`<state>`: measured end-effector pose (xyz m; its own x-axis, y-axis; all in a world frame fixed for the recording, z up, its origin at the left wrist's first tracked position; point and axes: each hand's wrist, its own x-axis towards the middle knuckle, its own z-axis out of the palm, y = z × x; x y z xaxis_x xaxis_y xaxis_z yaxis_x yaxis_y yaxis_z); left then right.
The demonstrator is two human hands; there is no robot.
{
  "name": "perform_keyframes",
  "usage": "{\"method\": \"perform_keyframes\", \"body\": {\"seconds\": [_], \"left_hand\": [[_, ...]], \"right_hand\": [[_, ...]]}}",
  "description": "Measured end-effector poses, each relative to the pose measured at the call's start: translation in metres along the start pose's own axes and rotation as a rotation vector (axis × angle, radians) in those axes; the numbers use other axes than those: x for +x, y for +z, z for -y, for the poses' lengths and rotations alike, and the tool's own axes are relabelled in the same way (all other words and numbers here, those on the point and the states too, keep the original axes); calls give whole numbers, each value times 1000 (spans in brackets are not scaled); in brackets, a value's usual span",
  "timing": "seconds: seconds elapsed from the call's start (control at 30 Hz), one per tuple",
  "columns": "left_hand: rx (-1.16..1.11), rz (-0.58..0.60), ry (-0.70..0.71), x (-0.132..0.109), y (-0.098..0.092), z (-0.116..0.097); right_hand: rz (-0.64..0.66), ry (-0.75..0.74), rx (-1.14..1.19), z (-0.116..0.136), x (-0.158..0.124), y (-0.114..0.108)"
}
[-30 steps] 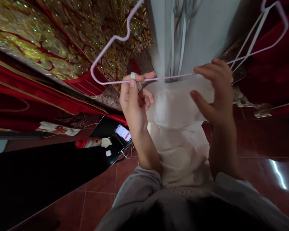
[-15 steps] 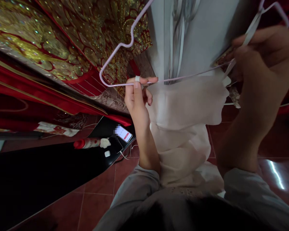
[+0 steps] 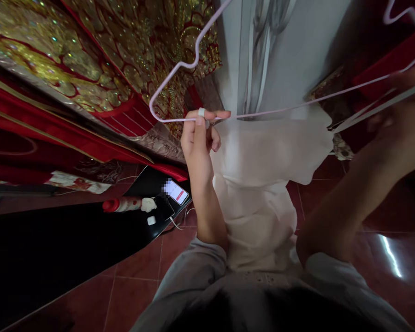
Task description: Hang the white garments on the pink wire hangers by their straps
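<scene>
My left hand (image 3: 200,133) pinches the lower bar of a pale pink wire hanger (image 3: 273,111), near its left corner. A pale cream garment (image 3: 263,157) hangs below the bar, its upper left edge by my left fingers. At the right edge of the view my right hand (image 3: 401,110), blurred, is closed on a thin white strap (image 3: 366,110) that runs taut from the garment's upper right corner. The hanger's right end passes beyond my right hand.
Sequined gold and red garments (image 3: 100,50) hang at the left. A black table (image 3: 72,249) holds a phone (image 3: 177,192), a red-capped bottle (image 3: 122,204) and a white case (image 3: 151,220). Pale straps (image 3: 259,60) hang ahead. Red fabric hangs at the right.
My right hand has moved right, away from the hanger's bar, drawing the strap out sideways. The hanger's right end now shows more fully. My left hand keeps its hold.
</scene>
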<state>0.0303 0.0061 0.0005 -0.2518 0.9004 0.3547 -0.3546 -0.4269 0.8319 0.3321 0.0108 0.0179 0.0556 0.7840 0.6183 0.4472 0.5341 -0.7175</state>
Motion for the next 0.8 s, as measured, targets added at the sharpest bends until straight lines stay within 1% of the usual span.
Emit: {"method": "perform_keyframes", "body": {"seconds": [0.07,0.13,0.2,0.27,0.3,0.33,0.43,0.47,0.5,0.53,0.57,0.6,0.63,0.7,0.73,0.77,0.8], "left_hand": [[-3,-8,-10,-2,3,1],[-2,-17,-5,-4,6,-1],[8,-14,-11,-5,6,-4],[27,-29,-1,-4,-1,-6],[46,-66,27,-2,-7,-6],[75,-127,74,2,-14,-6],[201,-399,321,14,-42,-5],[241,-456,402,18,-50,-6],[273,-475,467,22,-57,-8],[295,-445,509,25,-62,-11],[311,-384,520,28,-64,-15],[323,-292,495,30,-64,-21],[332,-185,438,31,-62,-27],[348,23,279,33,-51,-40],[364,101,207,34,-45,-47],[385,142,153,35,-38,-53],[412,143,119,37,-32,-60]], "right_hand": [[3,5,-5,21,-6,34],[38,1,-5,37,-8,67],[59,-1,-8,43,-9,87],[47,-15,-18,41,-10,92],[36,-26,-25,38,-11,91],[21,-39,-28,34,-12,89],[5,-77,-15,25,-15,83],[5,-89,-7,24,-15,82],[3,-102,1,23,-15,82],[3,-111,8,22,-16,83],[1,-114,13,22,-16,83],[0,-110,10,23,-16,84],[3,-99,1,23,-16,84],[3,-70,-29,23,-17,86],[-16,-64,-37,23,-18,87],[-41,-66,-38,24,-19,89],[-71,-74,-30,24,-21,91]]}}
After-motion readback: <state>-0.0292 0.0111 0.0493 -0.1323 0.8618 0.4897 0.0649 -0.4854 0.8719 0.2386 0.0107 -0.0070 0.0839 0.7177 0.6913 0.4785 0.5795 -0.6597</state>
